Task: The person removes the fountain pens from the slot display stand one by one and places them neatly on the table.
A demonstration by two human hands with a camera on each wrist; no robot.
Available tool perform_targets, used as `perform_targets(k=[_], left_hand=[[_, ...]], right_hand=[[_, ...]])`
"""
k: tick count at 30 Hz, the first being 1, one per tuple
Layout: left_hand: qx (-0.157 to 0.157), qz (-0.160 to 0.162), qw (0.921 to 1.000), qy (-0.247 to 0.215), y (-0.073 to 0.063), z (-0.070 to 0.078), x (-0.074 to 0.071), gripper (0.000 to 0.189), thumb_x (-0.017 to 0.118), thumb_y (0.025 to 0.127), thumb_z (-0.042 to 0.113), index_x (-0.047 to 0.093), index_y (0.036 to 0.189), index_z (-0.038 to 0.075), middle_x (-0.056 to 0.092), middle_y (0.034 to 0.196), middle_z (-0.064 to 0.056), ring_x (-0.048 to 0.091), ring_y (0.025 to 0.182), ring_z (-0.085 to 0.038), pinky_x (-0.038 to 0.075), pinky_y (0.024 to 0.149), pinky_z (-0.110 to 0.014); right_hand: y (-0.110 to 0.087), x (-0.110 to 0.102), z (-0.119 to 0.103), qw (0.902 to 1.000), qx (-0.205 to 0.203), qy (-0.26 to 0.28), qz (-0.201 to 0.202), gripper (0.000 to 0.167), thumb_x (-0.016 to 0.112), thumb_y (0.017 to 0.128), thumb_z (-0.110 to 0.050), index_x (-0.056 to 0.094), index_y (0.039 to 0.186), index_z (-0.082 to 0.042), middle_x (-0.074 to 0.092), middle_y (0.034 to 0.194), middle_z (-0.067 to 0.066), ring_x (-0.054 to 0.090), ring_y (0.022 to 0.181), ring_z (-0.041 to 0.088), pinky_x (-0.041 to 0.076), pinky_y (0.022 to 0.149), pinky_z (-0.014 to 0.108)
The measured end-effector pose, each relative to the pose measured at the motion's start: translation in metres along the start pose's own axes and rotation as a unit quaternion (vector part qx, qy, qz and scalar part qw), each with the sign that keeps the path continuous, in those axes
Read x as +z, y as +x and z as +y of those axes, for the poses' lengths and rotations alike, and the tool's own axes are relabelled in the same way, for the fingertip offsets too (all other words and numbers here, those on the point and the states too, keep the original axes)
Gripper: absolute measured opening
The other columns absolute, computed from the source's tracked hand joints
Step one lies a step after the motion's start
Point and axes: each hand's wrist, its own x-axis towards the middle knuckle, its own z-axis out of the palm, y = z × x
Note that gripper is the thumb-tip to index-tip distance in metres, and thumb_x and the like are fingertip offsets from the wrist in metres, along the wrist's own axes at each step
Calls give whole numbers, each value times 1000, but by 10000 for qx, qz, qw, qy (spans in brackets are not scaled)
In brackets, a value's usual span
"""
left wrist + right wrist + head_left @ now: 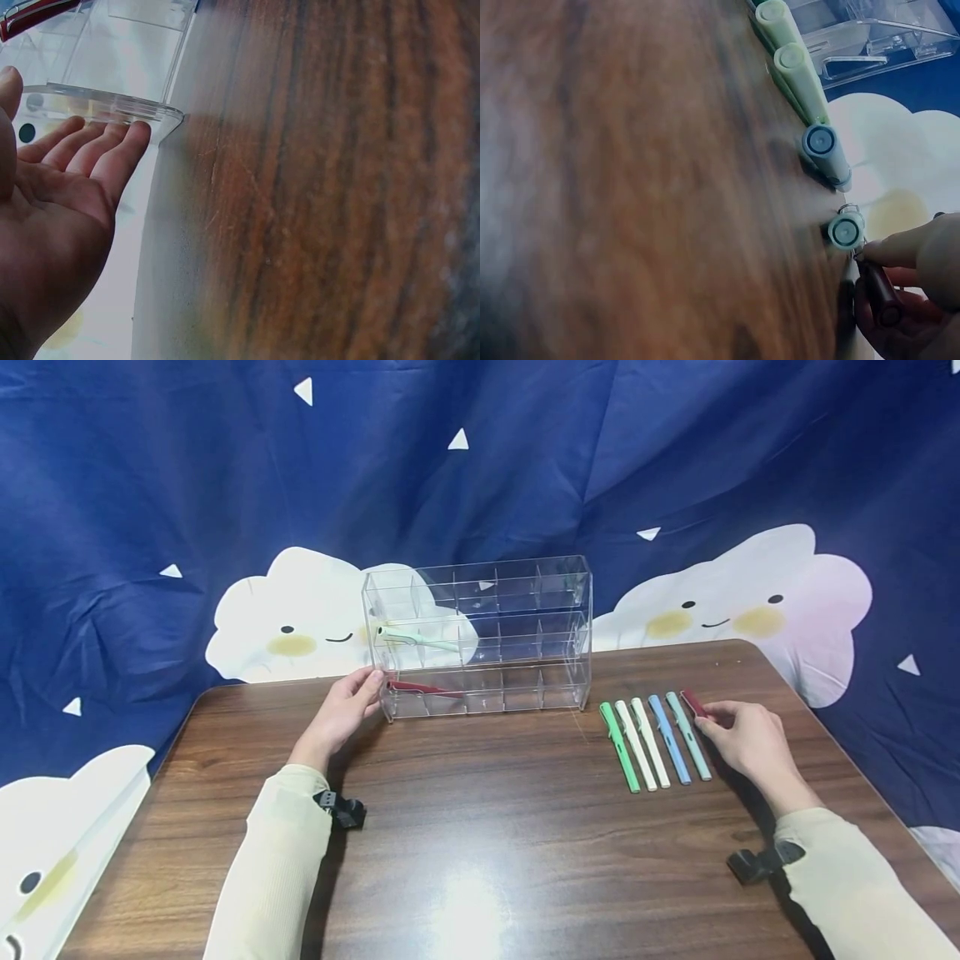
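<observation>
A clear acrylic rack [480, 643] with several compartments stands at the back of the table. A light green pen [417, 639] lies in its middle tier and a dark red pen [426, 690] in its lowest. My left hand [347, 710] rests at the rack's lower left corner; in the left wrist view its fingers [112, 154] reach out straight against the side panel. Over at the right, my right hand [748, 739] pinches a second dark red pen [881, 292] between thumb and fingers. Beside it lies a grey-green pen [688, 735], end of a row.
That row runs left with a blue pen [670, 739], two whitish pens [636, 745] and a bright green pen [619, 747]. A wooden table [480, 810] carries everything. Behind it hangs a blue curtain [525, 460] with cloud prints.
</observation>
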Motion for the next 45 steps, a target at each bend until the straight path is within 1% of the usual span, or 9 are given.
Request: perform_targets(k=[16,23,27,33,34,37,39,41,45], left_hand=[[-32,58,10000,70,-3,2,-3,69,43,117,43,30,167,-3,39,170,-27,44,157,-44,45,127,-48],[-10,-11,10000,22,0,4,-3,68,45,117,42,32,167,-3,41,169,-27,43,157,-43,45,127,-48],[24,-4,10000,-74,0,6,-4,67,46,117,40,33,165,-5,43,167,-29,45,156,-43,44,127,-47],[81,-41,9993,-349,0,6,-2,66,46,117,35,31,165,-7,42,168,-30,43,156,-45,42,128,-49],[80,-30,9993,-352,0,5,-1,66,46,117,36,30,165,-7,42,168,-30,43,156,-45,42,128,-49],[118,2,9992,-385,0,4,0,66,45,117,35,29,166,-7,42,168,-30,43,156,-45,43,128,-49],[140,31,9990,-412,1,2,0,65,46,117,35,31,165,-7,43,167,-30,44,156,-44,43,128,-49],[159,54,9990,-426,1,2,1,65,46,117,34,31,165,-8,44,166,-30,45,155,-45,44,128,-49],[147,69,9992,-358,1,0,1,65,46,117,34,32,164,-8,44,167,-29,46,155,-45,44,127,-49]], right_hand=[[3,0,-8,9998,13,-114,-186,30,71,101,-17,74,115,10,74,110,36,64,110,62,51,93,72],[-2,-10,-10,9998,-107,56,147,35,67,103,-19,72,122,10,72,118,39,68,106,59,53,90,69],[-4,-15,-17,9991,-56,278,306,39,65,104,-22,71,127,8,73,118,37,71,100,55,54,83,60],[-3,-18,-32,9965,-194,535,620,36,64,105,-24,74,127,3,76,118,32,70,105,51,49,84,49],[-3,-18,-35,9957,-252,562,686,35,65,104,-23,75,127,2,77,117,31,71,103,49,49,82,45],[-1,-16,-43,9935,-404,676,827,32,68,103,-21,77,124,0,79,113,28,71,86,16,45,75,30],[-1,-15,-47,9921,-500,760,866,31,69,102,-20,78,124,0,79,110,28,59,80,-8,43,70,23],[0,-14,-52,9905,-571,862,909,29,71,102,-19,78,123,0,79,108,27,44,78,-25,43,70,18],[1,-12,-63,9872,-682,1039,997,27,71,102,-16,78,123,0,80,109,27,40,80,-32,41,72,7]])
